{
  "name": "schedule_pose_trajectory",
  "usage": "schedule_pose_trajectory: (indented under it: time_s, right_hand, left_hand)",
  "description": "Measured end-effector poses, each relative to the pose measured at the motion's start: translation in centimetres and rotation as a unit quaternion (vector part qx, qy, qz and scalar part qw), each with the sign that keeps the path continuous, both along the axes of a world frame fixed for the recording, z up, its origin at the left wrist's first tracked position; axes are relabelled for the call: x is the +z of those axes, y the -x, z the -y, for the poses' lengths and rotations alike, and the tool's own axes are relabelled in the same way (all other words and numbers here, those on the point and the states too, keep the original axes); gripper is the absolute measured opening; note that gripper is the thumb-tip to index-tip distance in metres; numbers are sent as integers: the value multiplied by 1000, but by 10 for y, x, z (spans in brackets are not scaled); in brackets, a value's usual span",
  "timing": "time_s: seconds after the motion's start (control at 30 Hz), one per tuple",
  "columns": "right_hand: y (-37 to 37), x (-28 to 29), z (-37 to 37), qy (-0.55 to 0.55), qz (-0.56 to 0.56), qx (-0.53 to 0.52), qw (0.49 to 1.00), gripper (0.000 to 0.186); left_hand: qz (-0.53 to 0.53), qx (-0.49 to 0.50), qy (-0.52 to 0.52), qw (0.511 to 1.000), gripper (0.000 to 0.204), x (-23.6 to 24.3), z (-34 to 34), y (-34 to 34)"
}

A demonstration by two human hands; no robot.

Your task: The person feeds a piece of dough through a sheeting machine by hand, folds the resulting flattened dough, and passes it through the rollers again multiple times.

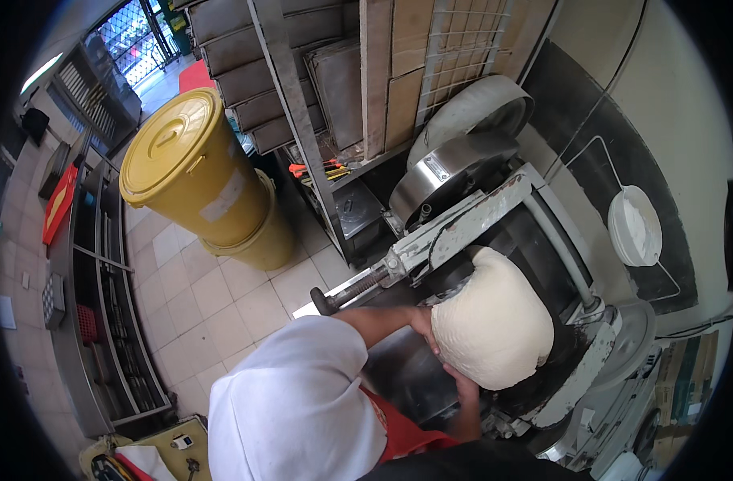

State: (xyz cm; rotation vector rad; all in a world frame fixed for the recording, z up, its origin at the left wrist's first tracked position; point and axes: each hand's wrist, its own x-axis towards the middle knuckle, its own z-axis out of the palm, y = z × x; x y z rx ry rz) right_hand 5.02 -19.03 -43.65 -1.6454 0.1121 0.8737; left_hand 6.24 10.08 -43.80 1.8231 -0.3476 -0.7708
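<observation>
A large, pale mass of dough point(494, 321) lies on the dark metal bed of a dough-rolling machine point(474, 228), whose painted frame is chipped. It sags in a thick, rounded lump, and its far end tapers toward the machine's upper bar. My left hand point(425, 327) grips the dough's near left edge, its fingers partly hidden. Just below it, my right hand point(464, 388) holds the lower near edge, with its fingertips pointing toward my left hand. Both hands touch the dough; how far the fingers reach under it is hidden.
A threaded crank handle point(346, 293) juts out left of the machine. Beyond stand two stacked yellow bins point(198, 176) and a metal rack point(290, 104) of trays. A white round sieve-like pan point(635, 227) hangs on the right wall. Dark shelving point(102, 321) lines the left.
</observation>
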Motion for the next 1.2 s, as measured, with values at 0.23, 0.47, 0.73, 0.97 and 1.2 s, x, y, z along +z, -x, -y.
schedule_pose_trajectory:
  time_s: [0.23, 0.47, 0.73, 0.97, 1.2]
  right_hand:
    - [24, -16, 17, -193, 81, -145, 967, 76]
    - [45, 106, -27, -205, 112, -336, 913, 60]
    - [77, 128, -7, -141, 209, -418, 873, 50]
    - [80, -36, 5, 131, -69, -320, 936, 91]
    - [22, 9, -16, -63, 44, -87, 993, 99]
  left_hand:
    - [-38, 111, 272, 955, 92, 39, 11, 27]
    - [-97, 359, 294, 881, 67, 124, 28, 61]
    - [46, 457, 356, 814, 74, 110, 21, 103]
    - [-55, 403, -172, 897, 127, -62, 21, 111]
    - [26, 193, -46, 980, 146, -37, 24, 18]
